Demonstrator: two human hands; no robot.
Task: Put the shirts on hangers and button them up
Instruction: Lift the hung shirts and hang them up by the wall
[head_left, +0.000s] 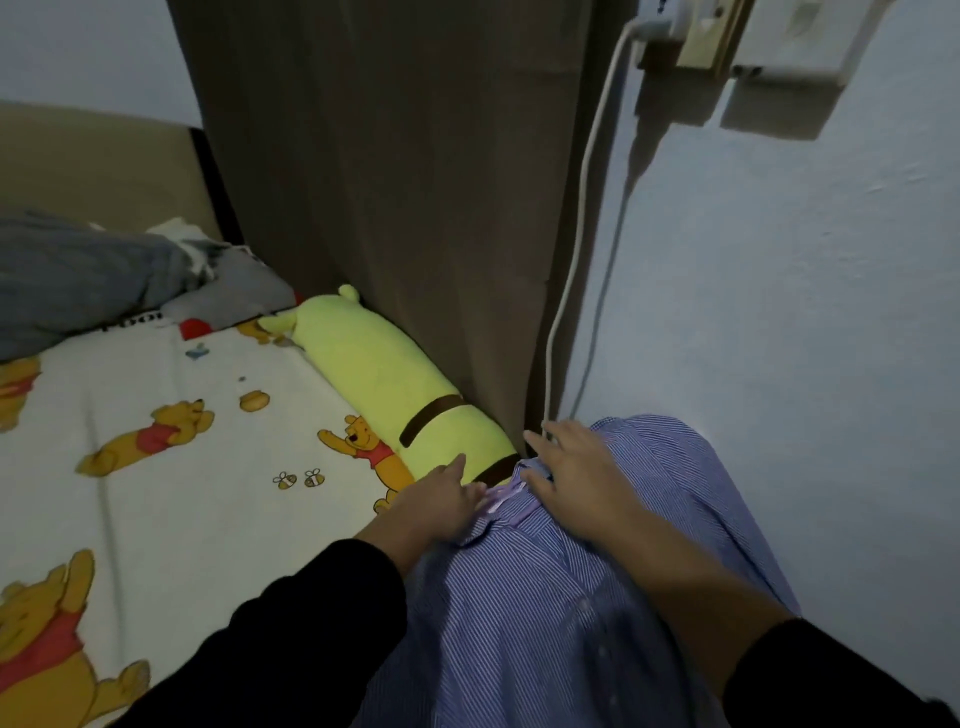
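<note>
We have the blue-and-white striped cotton shirt spread in front of us at the near right, at the bed's right edge beside the pale blue wall, its collar end pointing away towards the brown curtain. Both our hands are at that far end. The left hand lies on the left side of the neck opening, fingers loosely bent and apparently pinching the fabric edge beside a pale lilac strip. The right hand rests flat on the right side, fingers spread and fairly straight, pressing the cloth and gripping nothing.

We judge the step to be work at the collar: either seating a hanger or closing the top button. The next move calls for bringing the 2 plackets together and finding the button and its hole.

Much is hard to read. The light is dim. We cannot tell whether the lilac strip is a hanger or a trim. No button shows clearly. The left fingertips are hidden in the folds. The shirt's near hem is cut off by the frame, and our black sleeves cover part of it. A long yellow-green plush bolster lies just beyond on the bear-printed white bedsheet.
</note>
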